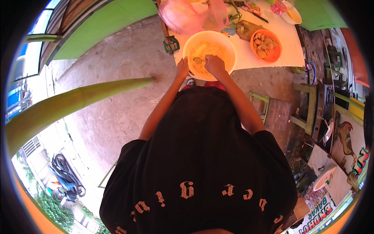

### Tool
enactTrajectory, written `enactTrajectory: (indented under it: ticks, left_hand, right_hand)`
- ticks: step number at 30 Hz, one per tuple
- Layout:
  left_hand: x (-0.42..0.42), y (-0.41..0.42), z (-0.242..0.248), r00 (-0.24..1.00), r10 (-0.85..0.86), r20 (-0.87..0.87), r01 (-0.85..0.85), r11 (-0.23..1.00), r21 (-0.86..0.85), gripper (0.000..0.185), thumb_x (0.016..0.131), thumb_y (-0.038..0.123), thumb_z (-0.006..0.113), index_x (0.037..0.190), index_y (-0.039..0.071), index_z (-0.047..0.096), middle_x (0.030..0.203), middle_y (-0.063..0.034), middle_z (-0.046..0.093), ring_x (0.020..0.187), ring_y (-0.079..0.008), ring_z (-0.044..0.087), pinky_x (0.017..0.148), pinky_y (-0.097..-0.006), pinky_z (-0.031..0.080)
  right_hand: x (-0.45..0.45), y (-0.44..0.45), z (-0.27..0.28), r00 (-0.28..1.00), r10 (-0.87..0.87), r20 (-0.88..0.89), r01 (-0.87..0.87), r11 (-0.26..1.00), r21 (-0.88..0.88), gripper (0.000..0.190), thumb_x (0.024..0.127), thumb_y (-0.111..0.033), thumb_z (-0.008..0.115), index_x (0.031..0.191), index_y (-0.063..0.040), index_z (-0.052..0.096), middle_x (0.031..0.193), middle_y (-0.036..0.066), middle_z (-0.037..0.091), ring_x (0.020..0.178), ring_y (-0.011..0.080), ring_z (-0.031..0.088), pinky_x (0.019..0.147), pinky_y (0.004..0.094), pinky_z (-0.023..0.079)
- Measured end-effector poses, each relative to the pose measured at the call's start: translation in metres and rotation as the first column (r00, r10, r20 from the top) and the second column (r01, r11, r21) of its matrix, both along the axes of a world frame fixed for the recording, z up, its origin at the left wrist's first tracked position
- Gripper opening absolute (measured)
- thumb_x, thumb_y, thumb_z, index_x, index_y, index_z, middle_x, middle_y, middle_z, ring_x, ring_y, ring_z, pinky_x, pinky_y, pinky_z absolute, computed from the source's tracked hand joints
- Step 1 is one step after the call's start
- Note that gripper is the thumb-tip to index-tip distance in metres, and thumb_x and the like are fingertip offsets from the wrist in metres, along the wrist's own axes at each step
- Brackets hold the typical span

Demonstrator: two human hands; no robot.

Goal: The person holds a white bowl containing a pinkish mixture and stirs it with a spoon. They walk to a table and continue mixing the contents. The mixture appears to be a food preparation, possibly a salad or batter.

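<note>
A large pale plastic basin [233, 58] stands at the front edge of a white-topped table, partly overhanging it. Its bottom is covered with a moist, shredded-looking mixture [214, 48]. My left hand [183, 68] grips the basin's left rim. Over the basin, my right hand [215, 65] is closed around the handle of a spoon [198, 60], whose bowl rests in the mixture. To the right sits an orange plastic bowl [273, 56] holding several lumpy brown pieces of food [263, 44].
Behind the basin lie pink plastic bags [182, 16] and a wooden cutting board [245, 30]. A knife [260, 17] lies farther back, near a white bowl [293, 17]. A green packet [171, 44] hangs at the table's left edge. A wooden stool [277, 114] and a bamboo post [87, 98] flank me.
</note>
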State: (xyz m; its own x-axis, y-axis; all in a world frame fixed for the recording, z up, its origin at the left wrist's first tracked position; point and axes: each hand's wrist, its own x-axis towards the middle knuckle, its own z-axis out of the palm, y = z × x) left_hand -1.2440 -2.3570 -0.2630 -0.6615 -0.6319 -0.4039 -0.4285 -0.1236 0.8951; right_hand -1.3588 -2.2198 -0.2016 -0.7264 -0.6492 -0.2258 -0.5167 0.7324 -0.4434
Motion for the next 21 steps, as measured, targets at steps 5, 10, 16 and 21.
enactTrajectory:
  ticks: [5, 10, 16, 21]
  left_hand:
    - [0.006, -0.003, 0.002, 0.999, -0.008, -0.032, 0.007, 1.000, -0.026, 0.048, 0.103, 0.040, 0.041, 0.109, -0.005, 0.060, 0.080, -0.0192, 0.068, 0.065, -0.0285, 0.070, 0.062, -0.0374, 0.054]
    - [0.008, -0.012, -0.036, 0.994, 0.017, -0.104, -0.030, 0.992, -0.123, 0.047, 0.103, 0.038, 0.042, 0.113, -0.005, 0.059, 0.076, -0.0197, 0.066, 0.048, -0.0259, 0.065, 0.047, -0.0351, 0.053]
    - [0.001, -0.001, 0.013, 1.000, 0.001, -0.030, 0.001, 0.998, 0.061, 0.049, 0.103, 0.039, 0.041, 0.112, -0.005, 0.059, 0.076, -0.0200, 0.066, 0.050, -0.0267, 0.066, 0.047, -0.0349, 0.054]
    - [0.002, 0.000, 0.004, 0.999, -0.010, -0.038, 0.012, 0.999, 0.037, 0.049, 0.103, 0.040, 0.040, 0.114, -0.004, 0.058, 0.075, -0.0198, 0.066, 0.052, -0.0270, 0.066, 0.045, -0.0349, 0.054]
  right_hand:
    - [-0.045, 0.010, 0.005, 0.942, -0.266, -0.206, 0.262, 0.964, -0.048, 0.014, 0.086, -0.016, 0.057, 0.096, -0.007, 0.062, 0.077, 0.018, 0.068, 0.077, 0.0359, 0.069, 0.066, 0.0471, 0.054]
    - [0.002, 0.012, -0.019, 0.990, -0.098, -0.103, 0.095, 0.995, -0.030, 0.016, 0.090, -0.020, 0.055, 0.096, -0.011, 0.066, 0.078, 0.018, 0.068, 0.076, 0.0376, 0.067, 0.068, 0.0481, 0.052]
    - [0.013, 0.017, 0.007, 0.998, -0.062, 0.017, 0.062, 0.998, -0.030, 0.015, 0.087, -0.017, 0.055, 0.092, -0.010, 0.067, 0.080, 0.019, 0.068, 0.081, 0.0380, 0.067, 0.072, 0.0485, 0.051]
    - [-0.020, 0.009, -0.021, 0.973, -0.149, -0.178, 0.146, 0.989, -0.030, 0.014, 0.088, -0.017, 0.055, 0.091, -0.010, 0.066, 0.078, 0.020, 0.067, 0.075, 0.0388, 0.067, 0.067, 0.0486, 0.052]
